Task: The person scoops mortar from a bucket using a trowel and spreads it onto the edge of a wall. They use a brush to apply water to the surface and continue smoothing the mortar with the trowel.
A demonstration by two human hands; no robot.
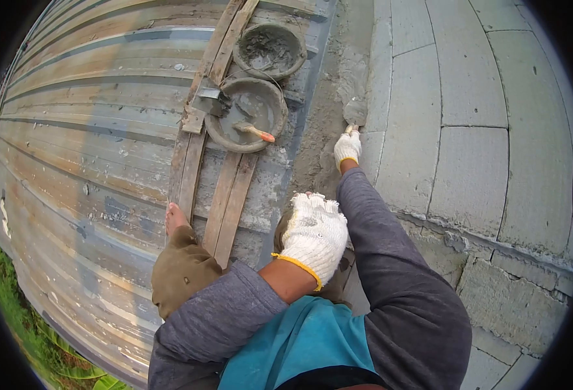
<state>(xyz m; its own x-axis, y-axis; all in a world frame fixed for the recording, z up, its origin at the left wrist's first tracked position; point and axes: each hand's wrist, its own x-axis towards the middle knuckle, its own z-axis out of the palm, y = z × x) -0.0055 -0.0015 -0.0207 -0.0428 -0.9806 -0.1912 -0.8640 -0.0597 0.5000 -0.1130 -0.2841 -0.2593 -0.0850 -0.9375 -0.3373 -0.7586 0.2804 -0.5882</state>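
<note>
My right hand (pixel 347 149), in a white knit glove, is closed round the handle of a trowel (pixel 355 112). The trowel's blade lies against wet mortar (pixel 353 75) along the foot of the block wall (pixel 468 156). Nearer to me, my left hand (pixel 312 235), gloved too, rests over my bent knee with its fingers curled down; what it holds, if anything, is hidden. Up and to the left, a round basin (pixel 215 133) of grey mix holds a brush-like tool with an orange-tipped handle (pixel 258 132).
A second mortar basin (pixel 294 68) sits beyond the first. Wooden planks (pixel 186 166) lie across the corrugated metal roof (pixel 91 162), with my bare foot on them. A metal scoop-like tool (pixel 210 102) lies by the nearer basin. Greenery shows past the roof's edge.
</note>
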